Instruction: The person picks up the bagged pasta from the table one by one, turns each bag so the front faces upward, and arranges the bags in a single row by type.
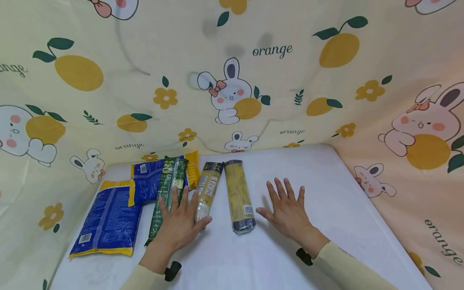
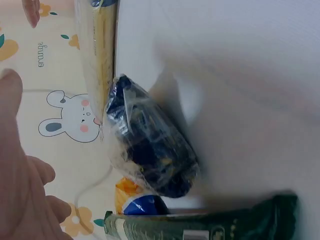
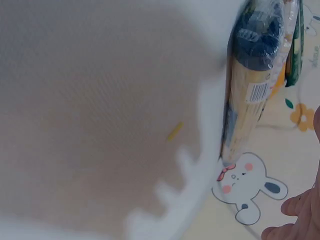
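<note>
My left hand (image 1: 177,227), fingers spread and palm down, hovers above the lower part of a green packet (image 1: 156,219) and a clear packet of pale dried noodles (image 1: 210,183). In the left wrist view the dark blue end of the clear packet (image 2: 155,145) lies apart from the fingers. To the right is a packet of yellow stick noodles (image 1: 237,189) with dark blue ends and a barcode. Beyond it my right hand (image 1: 288,215) is held over the white table with straight, spread fingers, holding nothing. The right wrist view shows that noodle packet (image 3: 250,90) lying flat beside the hand.
Two blue bags with yellow edges lie at the left: a large one (image 1: 112,219) in front and another (image 1: 146,181) behind, partly under the green packet. A small yellow sliver (image 3: 174,131) lies on the white table (image 1: 319,181). A printed cloth (image 1: 163,52) hangs around the table.
</note>
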Available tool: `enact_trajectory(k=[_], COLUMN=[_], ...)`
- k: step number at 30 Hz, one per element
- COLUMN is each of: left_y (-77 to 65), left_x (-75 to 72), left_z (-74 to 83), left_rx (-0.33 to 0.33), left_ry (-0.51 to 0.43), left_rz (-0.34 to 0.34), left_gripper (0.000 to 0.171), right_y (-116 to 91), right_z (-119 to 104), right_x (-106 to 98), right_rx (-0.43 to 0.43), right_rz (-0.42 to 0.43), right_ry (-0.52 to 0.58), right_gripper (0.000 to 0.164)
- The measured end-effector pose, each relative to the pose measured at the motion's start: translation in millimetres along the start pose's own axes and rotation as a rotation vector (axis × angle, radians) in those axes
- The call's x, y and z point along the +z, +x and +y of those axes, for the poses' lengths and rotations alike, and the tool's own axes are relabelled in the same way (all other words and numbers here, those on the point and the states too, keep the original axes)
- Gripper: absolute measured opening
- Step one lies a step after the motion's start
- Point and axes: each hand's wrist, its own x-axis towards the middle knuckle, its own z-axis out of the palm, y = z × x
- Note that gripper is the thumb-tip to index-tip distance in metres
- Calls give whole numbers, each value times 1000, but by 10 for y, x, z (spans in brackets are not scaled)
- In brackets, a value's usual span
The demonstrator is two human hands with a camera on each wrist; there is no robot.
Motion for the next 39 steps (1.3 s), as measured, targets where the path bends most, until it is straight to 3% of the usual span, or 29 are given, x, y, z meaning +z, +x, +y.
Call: enact_trajectory(k=[8, 13, 19, 27, 33, 39], left_y=[196, 412, 630, 853, 884, 764], left_x=[81, 163, 249, 336, 406, 443], left_z=[147, 351, 564, 709, 730, 757], left_rx=[50, 129, 238, 260, 253, 301], left_ry=[-1, -1, 67, 100, 78, 83], left_rz=[-8, -38, -98, -113, -161, -242], left_gripper=[79, 73, 63, 59, 65, 73], right_y=[-41, -45, -58, -114, -252, -426], right_z=[-136, -329, -505, -502, -461, -374], right_x=[93, 207, 314, 343, 316, 243], right_rx=[-46, -142, -256, -261, -278, -297], right_rz=[-30, -94, -173, -234, -233, -200], right_ry=[8, 25, 25, -7, 18, 101], right_gripper=[91, 88, 88, 90, 88, 75])
